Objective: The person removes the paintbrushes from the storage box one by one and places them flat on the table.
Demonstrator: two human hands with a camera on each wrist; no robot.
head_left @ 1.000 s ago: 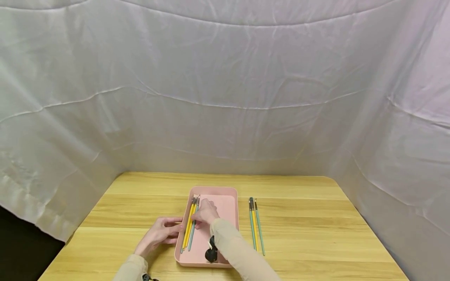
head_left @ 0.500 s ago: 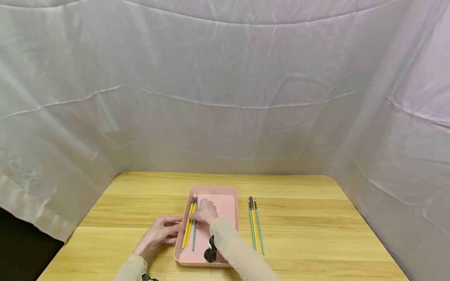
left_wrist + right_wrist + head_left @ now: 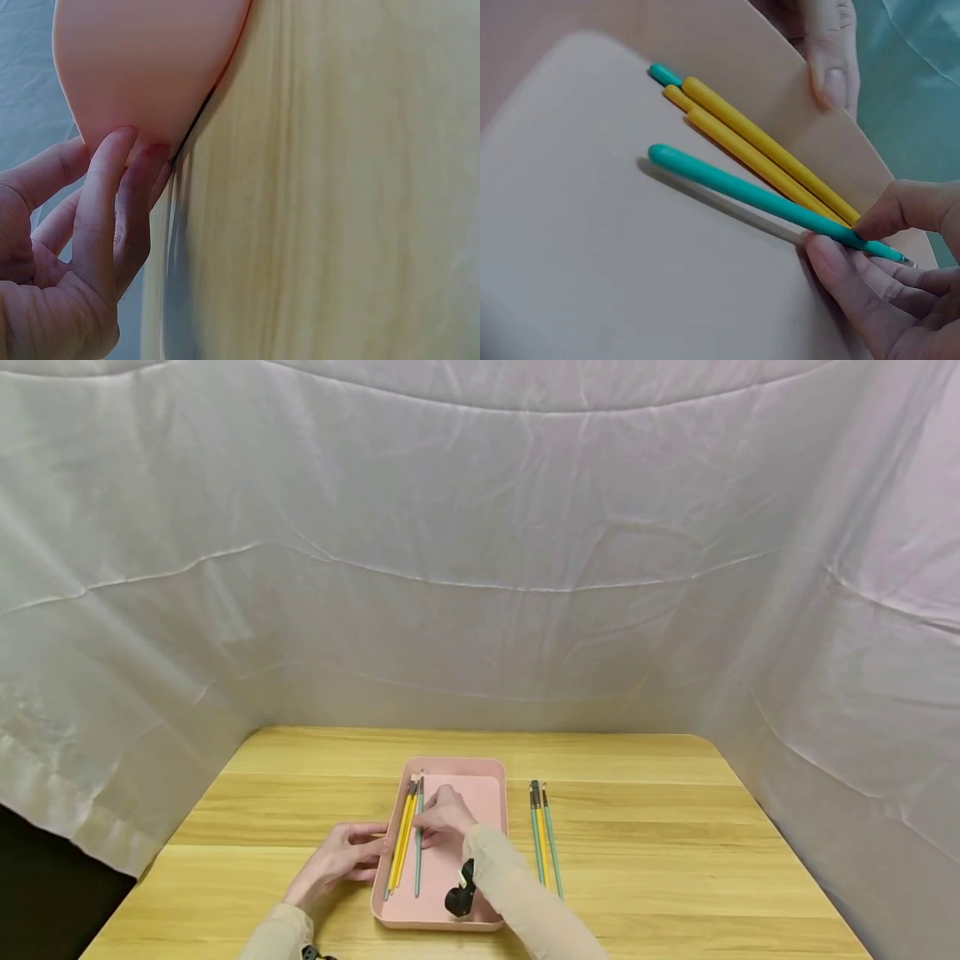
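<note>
My right hand (image 3: 447, 816) is inside the pink tray (image 3: 468, 766), pinching a green paintbrush (image 3: 727, 186) between thumb and fingers near its ferrule. The handle's rounded end is raised a little off the tray floor, casting a shadow in the right wrist view. Along the tray's left wall lie yellow paintbrushes (image 3: 769, 146) and another green paintbrush (image 3: 662, 73), partly hidden under them. At the tray's left side, my left hand (image 3: 347, 852) grips the wall, with one digit over the rim and other fingers against the outside (image 3: 103, 195).
To the right of the tray, on the wooden table (image 3: 675, 835), lie a yellow paintbrush (image 3: 543, 843) and green paintbrushes (image 3: 553, 843), roughly parallel. A grey cloth (image 3: 480, 635) hangs behind the table and at both sides.
The green paintbrush in my right hand has moved slightly right, away from the yellow ones, and its handle has swung more upright in the head view. My left hand stays on the tray.
</note>
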